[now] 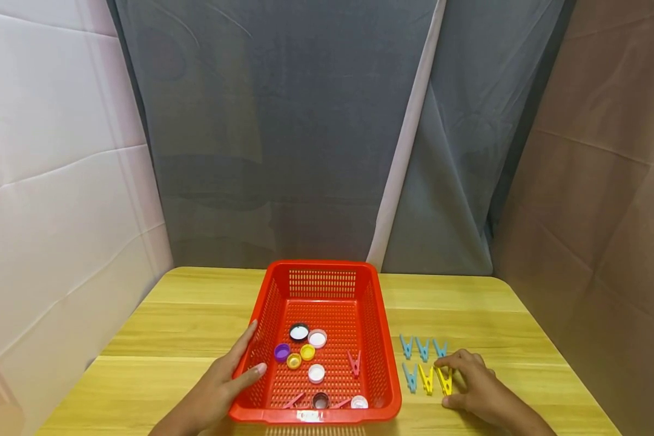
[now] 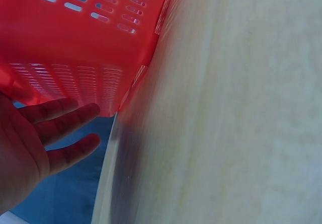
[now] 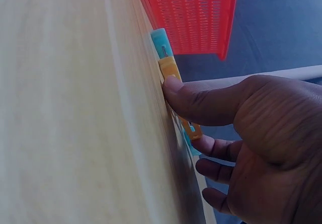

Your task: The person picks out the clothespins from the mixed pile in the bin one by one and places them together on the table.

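My left hand (image 1: 212, 384) rests at the left side of a red plastic basket (image 1: 314, 416), its thumb lying over the rim. In the left wrist view, its other fingers (image 2: 68, 125) stretch out fairly straight beside the basket's outer wall. On the right of the table, my right hand (image 1: 482, 387) pinches a yellow clothespin (image 1: 445, 383) by its ends between thumb and forefinger. Another yellow clothespin (image 1: 426, 380) lies just left of it, beside a blue clothespin (image 1: 410, 378). Behind these is a row of blue clothespins (image 1: 422, 350), the rightmost partly behind the fingers.
Inside the basket are several round caps, among them a purple cap (image 1: 281, 352) and a white cap (image 1: 316, 373), plus pink clothespins (image 1: 355, 363). The wooden table (image 1: 196, 309) ends at a grey curtain (image 1: 305, 151), with cloth hanging on both sides.
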A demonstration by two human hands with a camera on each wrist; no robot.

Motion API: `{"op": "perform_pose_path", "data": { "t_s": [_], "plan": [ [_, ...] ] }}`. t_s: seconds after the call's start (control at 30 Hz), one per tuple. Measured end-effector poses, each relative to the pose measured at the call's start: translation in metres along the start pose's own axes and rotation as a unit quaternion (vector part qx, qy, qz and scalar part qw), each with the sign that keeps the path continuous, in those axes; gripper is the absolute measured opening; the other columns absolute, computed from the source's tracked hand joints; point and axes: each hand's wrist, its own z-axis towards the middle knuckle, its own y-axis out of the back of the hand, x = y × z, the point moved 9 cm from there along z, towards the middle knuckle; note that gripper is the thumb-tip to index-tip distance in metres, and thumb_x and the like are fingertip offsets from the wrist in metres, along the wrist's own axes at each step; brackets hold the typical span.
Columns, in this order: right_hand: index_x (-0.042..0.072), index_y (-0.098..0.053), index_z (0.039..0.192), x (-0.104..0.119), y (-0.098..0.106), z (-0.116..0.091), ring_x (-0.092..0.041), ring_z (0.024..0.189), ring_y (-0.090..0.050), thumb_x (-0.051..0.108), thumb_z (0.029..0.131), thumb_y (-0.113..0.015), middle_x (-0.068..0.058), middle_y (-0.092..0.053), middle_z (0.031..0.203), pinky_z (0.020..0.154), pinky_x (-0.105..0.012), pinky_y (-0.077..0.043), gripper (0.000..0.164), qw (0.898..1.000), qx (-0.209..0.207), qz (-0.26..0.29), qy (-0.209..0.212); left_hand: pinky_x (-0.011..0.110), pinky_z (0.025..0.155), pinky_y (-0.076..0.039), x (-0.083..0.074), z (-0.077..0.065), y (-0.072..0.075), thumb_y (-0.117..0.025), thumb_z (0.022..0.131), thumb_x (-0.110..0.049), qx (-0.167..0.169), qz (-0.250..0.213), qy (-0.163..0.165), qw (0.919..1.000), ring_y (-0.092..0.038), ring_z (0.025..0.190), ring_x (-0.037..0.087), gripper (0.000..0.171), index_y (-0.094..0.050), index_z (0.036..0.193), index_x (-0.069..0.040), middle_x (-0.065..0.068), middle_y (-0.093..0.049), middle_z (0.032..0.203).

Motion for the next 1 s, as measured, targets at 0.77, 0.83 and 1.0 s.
{"op": "perform_pose_path", "data": {
  "t_s": [0.77,0.83,1.0],
  "plan": [
    [0.017,-0.070,0.140,-0.0011,-0.0007,0.0000,-0.038,0.129,-0.050,0.031,0.082,-0.096,-0.005,-0.062,0.133,0.095,-0.077,-0.046,0.065,1.000,0.021,0.009,0.007,0.043,0.080,-0.071,0.0019,0.0002,0.0002,-0.063,0.110,-0.032,0.001,0.000,0.008,1.0000,-0.080,0.101,0.030,0.091,-0.004,0.178,-0.023,0.041,-0.034,0.166],
    [0.018,-0.070,0.140,-0.0014,-0.0010,-0.0003,-0.039,0.131,-0.050,0.032,0.081,-0.096,-0.005,-0.062,0.133,0.096,-0.078,-0.046,0.066,1.000,0.022,0.010,0.003,0.043,0.080,-0.071,0.0020,0.0003,0.0001,-0.063,0.110,-0.032,0.002,-0.001,0.007,1.0000,-0.080,0.101,0.030,0.091,-0.003,0.178,-0.023,0.041,-0.035,0.166],
    [0.020,-0.070,0.141,-0.0009,-0.0007,-0.0008,-0.041,0.133,-0.051,0.033,0.080,-0.097,-0.004,-0.062,0.133,0.096,-0.081,-0.045,0.068,1.000,0.021,0.010,-0.004,0.043,0.080,-0.071,0.0010,0.0004,-0.0003,-0.063,0.111,-0.031,0.004,-0.003,0.003,1.0000,-0.081,0.099,0.031,0.090,-0.003,0.178,-0.023,0.042,-0.037,0.164]
  ]
}}
